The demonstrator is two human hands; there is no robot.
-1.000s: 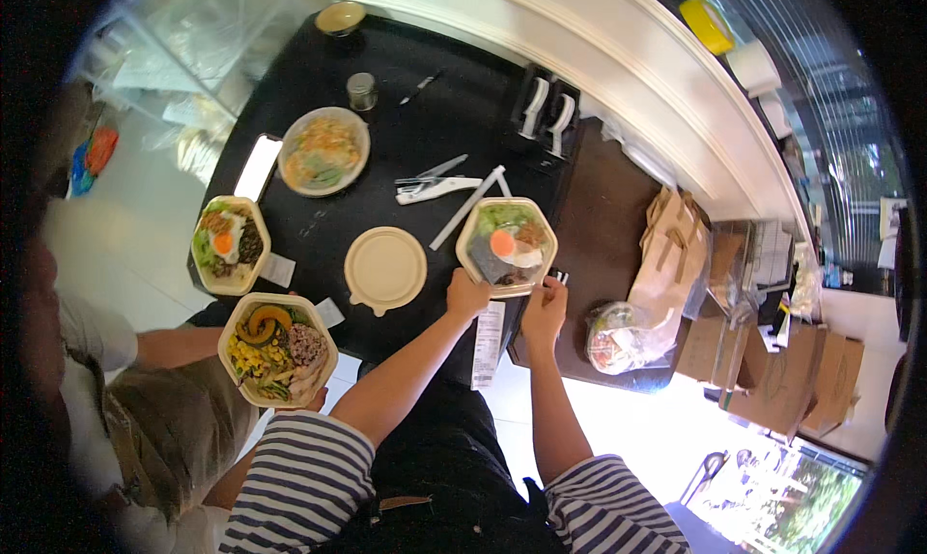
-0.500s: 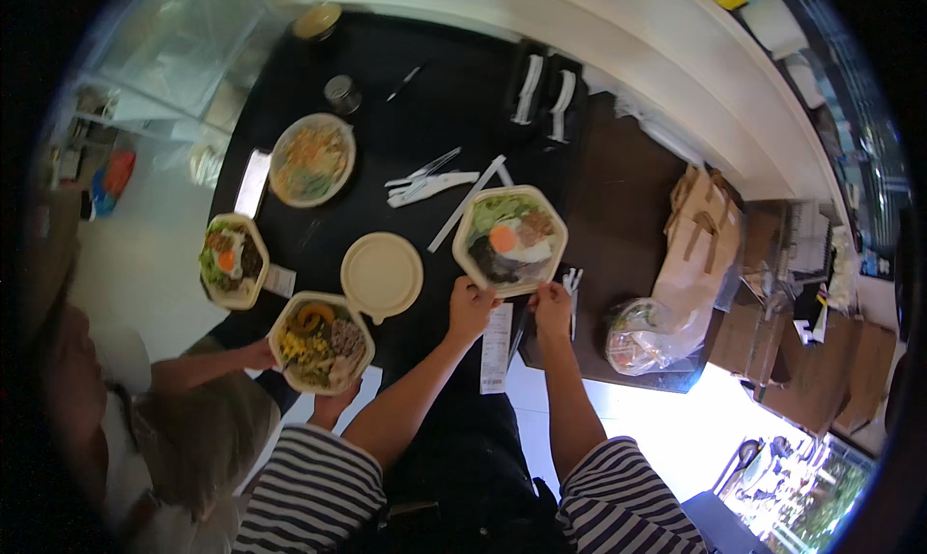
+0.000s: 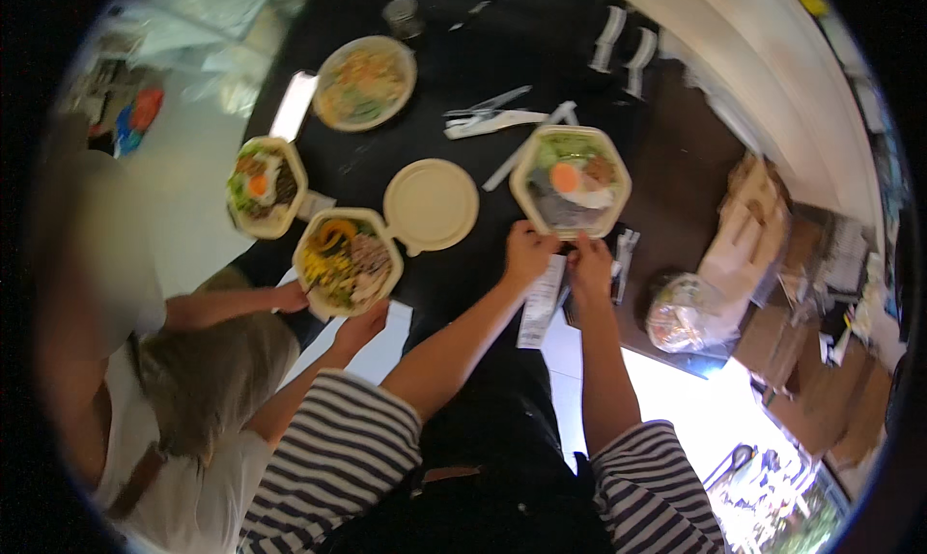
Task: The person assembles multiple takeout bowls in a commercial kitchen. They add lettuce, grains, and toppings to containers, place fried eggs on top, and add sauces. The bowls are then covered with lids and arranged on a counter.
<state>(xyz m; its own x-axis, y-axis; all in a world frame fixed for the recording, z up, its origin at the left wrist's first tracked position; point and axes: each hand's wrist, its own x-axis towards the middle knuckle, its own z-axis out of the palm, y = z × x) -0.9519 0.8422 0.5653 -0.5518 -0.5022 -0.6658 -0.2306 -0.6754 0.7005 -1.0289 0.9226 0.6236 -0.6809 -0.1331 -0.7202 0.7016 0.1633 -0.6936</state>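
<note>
A hexagonal takeaway bowl (image 3: 570, 182) with a pale rim lies in front of me, holding greens, dark strips, minced topping and an egg with an orange yolk. At its near rim, the fingers of my left hand (image 3: 531, 253) are closed on the edge. My right hand (image 3: 590, 264) pinches the same rim just to the right, thumb toward the left hand. Below the bowl, between my hands, a printed paper slip (image 3: 542, 303) hangs over the table's edge. Wrapped cutlery (image 3: 625, 264) lies right of my right hand.
At left, another person's hands (image 3: 359, 330) hold a second hexagonal bowl (image 3: 348, 264). Near it are a third bowl (image 3: 266, 189), a round lid (image 3: 432, 206), a round bowl (image 3: 365, 84) and a phone (image 3: 294, 107). Paper bags (image 3: 739, 235) and a plastic-wrapped bowl (image 3: 681, 312) stand right.
My view has shifted, so the table appears higher and further right. My right hand's fingers have come closer to my left along the bowl's rim.
</note>
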